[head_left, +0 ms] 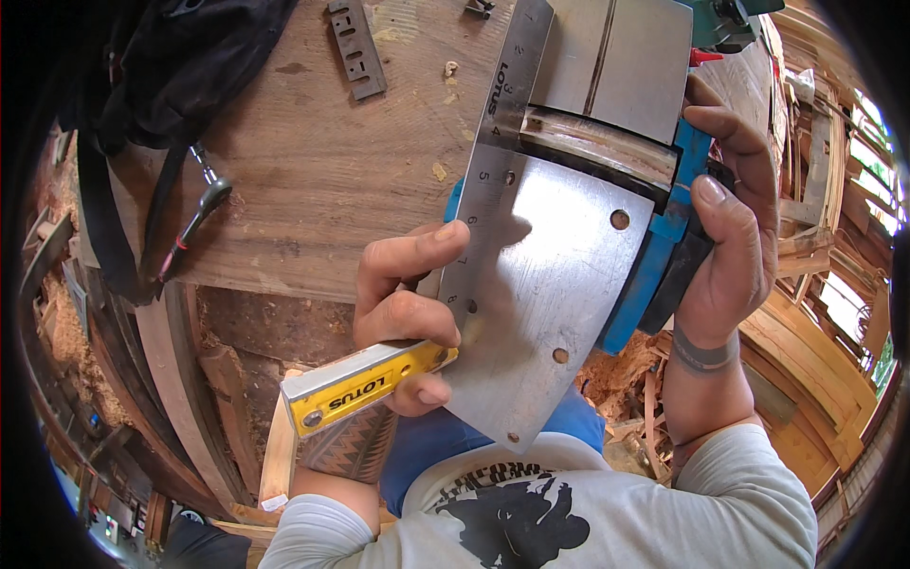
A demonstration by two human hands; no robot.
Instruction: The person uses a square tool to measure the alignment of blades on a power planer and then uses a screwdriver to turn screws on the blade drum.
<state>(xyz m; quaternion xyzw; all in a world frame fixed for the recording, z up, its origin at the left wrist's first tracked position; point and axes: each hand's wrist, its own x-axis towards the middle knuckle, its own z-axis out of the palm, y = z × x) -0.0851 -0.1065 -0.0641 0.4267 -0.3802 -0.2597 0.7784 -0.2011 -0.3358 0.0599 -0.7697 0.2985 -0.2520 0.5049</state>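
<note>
— While the left hand (408, 299) closes around the yellow handle of the square (379, 384), where is its steel blade?

— It lies flat across the planer (569, 256), at the centre of the frame.

— And the right hand (725, 228)?

— Wrapped around the planer's blue side; it seems a firm grip. A black bag (180, 76) sits upper left on the wooden board (313, 161).

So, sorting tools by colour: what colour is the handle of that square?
Yellow, with a bare metal edge, on the square's handle in the left hand; head view.
</note>
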